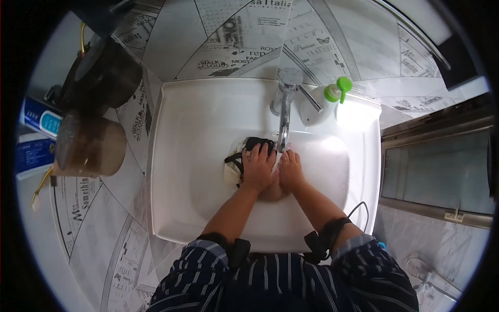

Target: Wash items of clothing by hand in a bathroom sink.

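Observation:
In the white washbasin [179, 156], my left hand [257, 167] presses on a bunched black-and-cream item [255, 142] that looks like wet cloth. Its fingers bend over the black part, and a dark strap sticks out to the left. Close beside it, under the spout of the chrome faucet [284, 125], is my right hand [291, 170], its fingers stretched forward and slightly apart. What seems to be a thin stream of water falls between the hands. A tan patch shows beneath my wrists; I cannot make out what it is.
A white bottle with a green pump [332, 92] stands on the basin's back right ledge. To the left are a brown translucent container [93, 145], a dark rounded object [109, 73] and blue-and-white packages [36, 153]. At right is a framed glass panel [436, 166].

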The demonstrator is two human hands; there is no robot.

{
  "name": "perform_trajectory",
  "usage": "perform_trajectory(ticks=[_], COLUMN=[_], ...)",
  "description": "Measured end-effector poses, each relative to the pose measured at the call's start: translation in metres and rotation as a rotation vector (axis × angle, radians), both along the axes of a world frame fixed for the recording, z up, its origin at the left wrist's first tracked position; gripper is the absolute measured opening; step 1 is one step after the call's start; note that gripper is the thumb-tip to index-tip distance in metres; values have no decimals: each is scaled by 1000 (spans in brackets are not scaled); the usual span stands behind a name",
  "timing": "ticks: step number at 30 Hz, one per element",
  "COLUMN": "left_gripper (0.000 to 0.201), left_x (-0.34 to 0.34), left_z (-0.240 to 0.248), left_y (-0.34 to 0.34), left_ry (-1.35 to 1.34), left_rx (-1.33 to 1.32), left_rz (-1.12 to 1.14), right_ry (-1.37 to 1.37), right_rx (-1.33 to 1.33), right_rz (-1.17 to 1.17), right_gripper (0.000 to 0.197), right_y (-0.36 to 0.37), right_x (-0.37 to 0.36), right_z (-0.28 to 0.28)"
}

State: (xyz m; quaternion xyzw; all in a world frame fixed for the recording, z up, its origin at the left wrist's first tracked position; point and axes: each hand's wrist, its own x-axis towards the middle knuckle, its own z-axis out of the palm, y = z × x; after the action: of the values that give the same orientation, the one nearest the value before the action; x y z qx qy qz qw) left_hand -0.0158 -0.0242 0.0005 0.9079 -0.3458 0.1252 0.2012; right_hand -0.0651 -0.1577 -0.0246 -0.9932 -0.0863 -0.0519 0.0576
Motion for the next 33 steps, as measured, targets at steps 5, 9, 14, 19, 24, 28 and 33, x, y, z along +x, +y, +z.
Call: perform_trajectory(ticks=[5, 9, 14, 19, 24, 28, 33], left_gripper=[31, 32, 46, 41, 35, 34, 36], left_x=[-9, -8, -24, -37, -34, -20, -11], left_z=[-9, 8, 52, 54, 46, 19, 14], left_y=[41, 93, 64, 24, 48, 45, 32], left_ry=[-12, 76, -56, 268, 514, 500, 835], left_rx=[69, 95, 132, -94, -163, -285, -505], left_rz=[-5, -18, 232, -218, -166, -152, 135], right_ry=[96, 297, 208, -31, -202, -121, -28], right_rx=[21, 133, 117, 322, 241, 232, 292], right_rz=[-193, 126, -317, 119, -258, -190, -2], right_gripper=[37, 42, 45, 52, 58, 71, 36], right_y=[33, -16, -34, 41, -3, 51, -19], right_x=[-51, -75, -71, -56, -24, -56, -20], right_z=[-3, 46, 30, -35, -7, -24, 4])
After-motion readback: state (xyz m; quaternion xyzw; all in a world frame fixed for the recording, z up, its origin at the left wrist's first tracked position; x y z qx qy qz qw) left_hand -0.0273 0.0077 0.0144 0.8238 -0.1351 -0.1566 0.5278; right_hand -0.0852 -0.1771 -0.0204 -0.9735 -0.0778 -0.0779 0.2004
